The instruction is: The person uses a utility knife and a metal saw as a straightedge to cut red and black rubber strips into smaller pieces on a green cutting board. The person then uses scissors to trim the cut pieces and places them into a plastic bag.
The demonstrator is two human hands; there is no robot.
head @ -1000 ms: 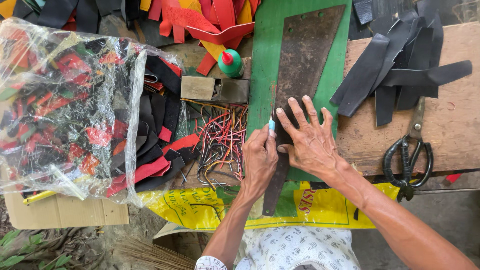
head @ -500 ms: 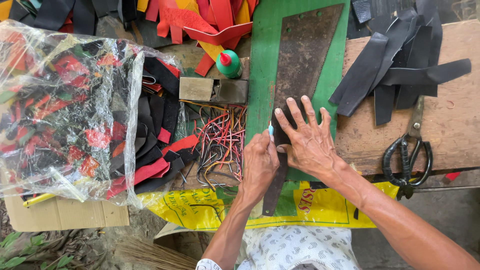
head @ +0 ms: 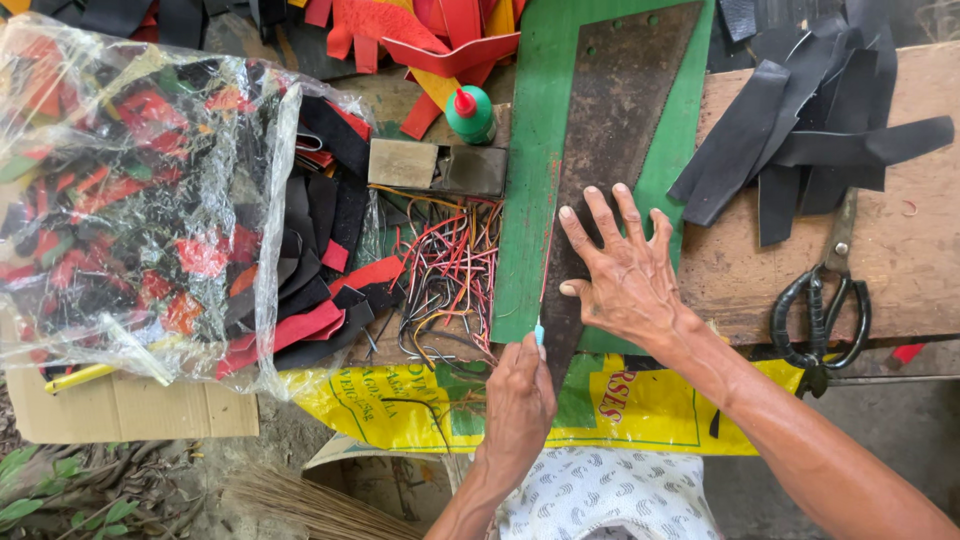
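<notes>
the dark tapered sheet (head: 615,150) lies on the green mat (head: 530,200), narrowing toward you. your right hand (head: 625,275) presses flat on its lower part, fingers spread, gripping nothing. your left hand (head: 520,395) is clenched around a small light-blue tool (head: 539,333) at the sheet's narrow end; the tool is mostly hidden in the fist, its kind unclear. tangled wires (head: 445,275) lie just left of the mat, black scissors (head: 820,310) well to the right.
</notes>
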